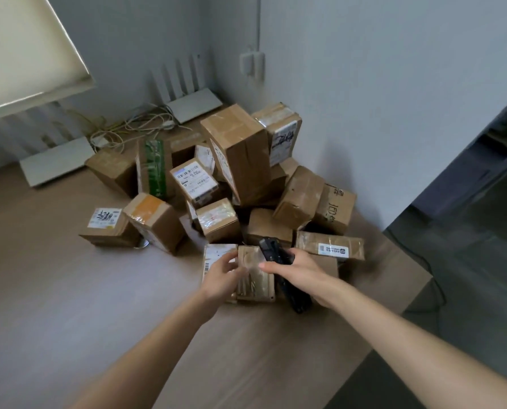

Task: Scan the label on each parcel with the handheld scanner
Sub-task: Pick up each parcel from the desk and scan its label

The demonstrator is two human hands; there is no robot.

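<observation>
A heap of several taped cardboard parcels [237, 154] lies on the wooden table [69, 290] in the corner. At the near edge of the heap sits a small flat parcel [255, 278] with a white label on its left face. My left hand [221, 277] holds that parcel by its left side, fingers curled over the top edge. My right hand [298, 276] grips a black handheld scanner [273, 253], whose head points away over the small parcel; the scanner's handle sticks out below my palm.
Two white routers [54, 163] with antennas and a tangle of cables [134, 125] lie at the back left. Walls close the corner behind the heap. The table's right edge [417, 293] drops to a dark floor. A labelled box [106, 227] stands apart at the left.
</observation>
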